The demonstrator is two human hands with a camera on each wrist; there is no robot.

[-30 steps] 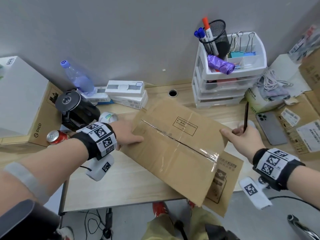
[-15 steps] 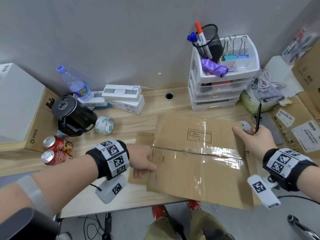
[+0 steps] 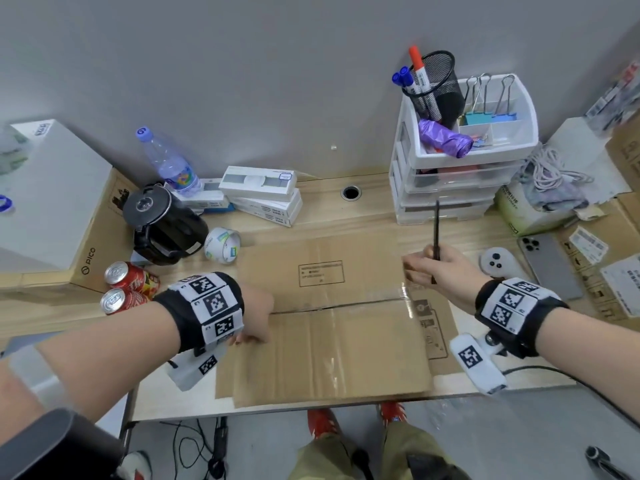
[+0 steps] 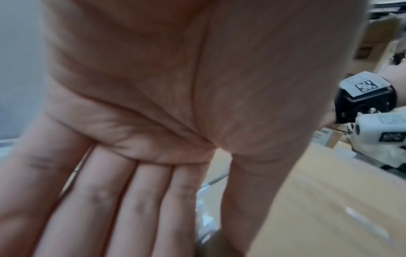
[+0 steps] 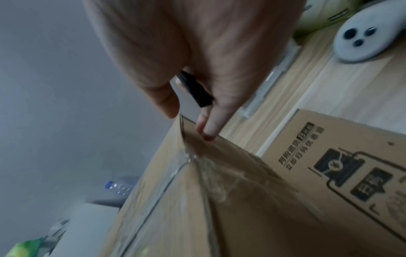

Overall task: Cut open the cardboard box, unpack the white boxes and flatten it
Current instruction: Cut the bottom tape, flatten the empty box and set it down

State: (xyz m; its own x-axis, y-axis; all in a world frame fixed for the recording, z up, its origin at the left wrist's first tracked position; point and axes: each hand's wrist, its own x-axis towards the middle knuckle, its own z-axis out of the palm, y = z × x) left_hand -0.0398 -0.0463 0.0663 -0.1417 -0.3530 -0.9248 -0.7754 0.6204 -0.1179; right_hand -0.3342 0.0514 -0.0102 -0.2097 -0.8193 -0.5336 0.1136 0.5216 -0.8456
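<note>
Cardboard box (image 3: 332, 327) lies flattened under straight left fingers (image 4: 123, 200); right fingers (image 5: 208, 125) grasp a black cutter (image 3: 436, 233).

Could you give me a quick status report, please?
Left hand flat on flattened brown cardboard box. Right hand grips thin black cutter, fingertips at box edge. Nothing blocking.

Cardboard box (image 3: 332, 320): matt brown corrugated board, glossy clear tape. Desk (image 3: 322, 216): pale wood-grain, smooth. 2 cans (image 3: 128, 289): shiny metal.
</note>
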